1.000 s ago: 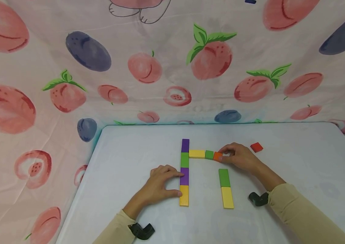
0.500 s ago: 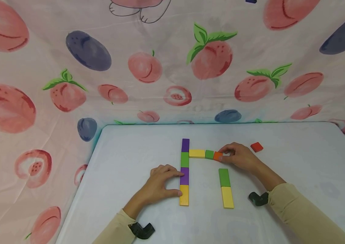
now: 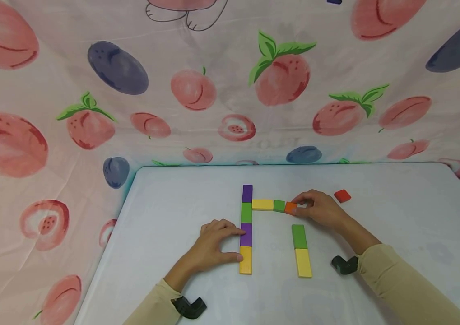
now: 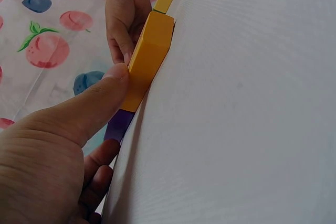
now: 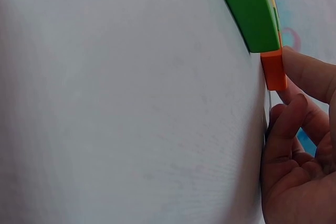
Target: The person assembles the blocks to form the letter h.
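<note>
A column of blocks runs from a purple block (image 3: 247, 193) at the far end through a green block (image 3: 246, 212) and a second purple block (image 3: 246, 234) to an orange-yellow block (image 3: 245, 260). My left hand (image 3: 216, 246) rests to its left, the index fingertip at the nearer purple block and the thumb against the orange-yellow one. From the column a yellow block (image 3: 262, 205) and a small green block (image 3: 279, 206) extend rightward to a small orange block (image 3: 290, 208), slightly tilted. Thumb and fingers of my right hand (image 3: 319, 208) pinch this orange block.
Below the right hand, a green block (image 3: 299, 237) and a yellow block (image 3: 303, 263) lie end to end. A loose red block (image 3: 342, 196) sits behind the right wrist. The white table (image 3: 181, 194) ends at a fruit-patterned cloth (image 3: 213, 49).
</note>
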Demonstrator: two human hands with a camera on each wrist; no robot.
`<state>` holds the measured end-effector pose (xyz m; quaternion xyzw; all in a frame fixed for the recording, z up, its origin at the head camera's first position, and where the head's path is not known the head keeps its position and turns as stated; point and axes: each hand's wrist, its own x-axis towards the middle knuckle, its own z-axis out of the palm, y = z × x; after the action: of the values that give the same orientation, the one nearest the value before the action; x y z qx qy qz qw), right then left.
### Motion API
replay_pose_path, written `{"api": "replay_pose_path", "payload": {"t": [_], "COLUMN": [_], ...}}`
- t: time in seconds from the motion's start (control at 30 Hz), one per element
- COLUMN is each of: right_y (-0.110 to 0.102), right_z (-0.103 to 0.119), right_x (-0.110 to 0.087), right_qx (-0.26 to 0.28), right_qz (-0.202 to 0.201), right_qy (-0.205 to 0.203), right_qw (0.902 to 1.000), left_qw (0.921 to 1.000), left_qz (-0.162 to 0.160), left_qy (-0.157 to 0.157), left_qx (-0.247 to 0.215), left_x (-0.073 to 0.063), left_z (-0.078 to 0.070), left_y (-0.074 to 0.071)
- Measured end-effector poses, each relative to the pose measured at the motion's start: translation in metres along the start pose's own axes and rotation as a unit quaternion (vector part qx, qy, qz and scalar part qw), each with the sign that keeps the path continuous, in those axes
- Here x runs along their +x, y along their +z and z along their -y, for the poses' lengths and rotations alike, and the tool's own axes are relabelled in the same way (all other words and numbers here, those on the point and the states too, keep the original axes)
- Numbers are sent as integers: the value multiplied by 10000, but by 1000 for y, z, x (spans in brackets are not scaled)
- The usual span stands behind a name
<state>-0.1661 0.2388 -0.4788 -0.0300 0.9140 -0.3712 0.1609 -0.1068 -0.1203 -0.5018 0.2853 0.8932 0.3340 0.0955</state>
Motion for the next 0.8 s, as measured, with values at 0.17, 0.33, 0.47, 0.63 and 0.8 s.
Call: {"api": "replay_pose_path", "payload": {"t": [0.17,0.33,0.47,0.63,0.8], "right_y": [-1,-1,-1,0,0], "right_z": [0,1,1,0,-1], "right_x": [0,0,1,1,2], "right_qx": [25,43,39,21,-19], "right_qz": [5,27,41,43,23], "right_qy": [8,51,88,67,59], "right_qw": [10000,10000,9999,10000,10000], "left_qw": [10000,10000,10000,10000,10000], "left_qz": [-14,-7,7,11,7], "left_qy": [25,9,-13,-17,-12], "left_qx": [-5,18,23,36,34], "left_x": [0,0,0,0,0], "left_z": [0,0,-1,-1,0], "left_y": [0,0,0,0,0]}}
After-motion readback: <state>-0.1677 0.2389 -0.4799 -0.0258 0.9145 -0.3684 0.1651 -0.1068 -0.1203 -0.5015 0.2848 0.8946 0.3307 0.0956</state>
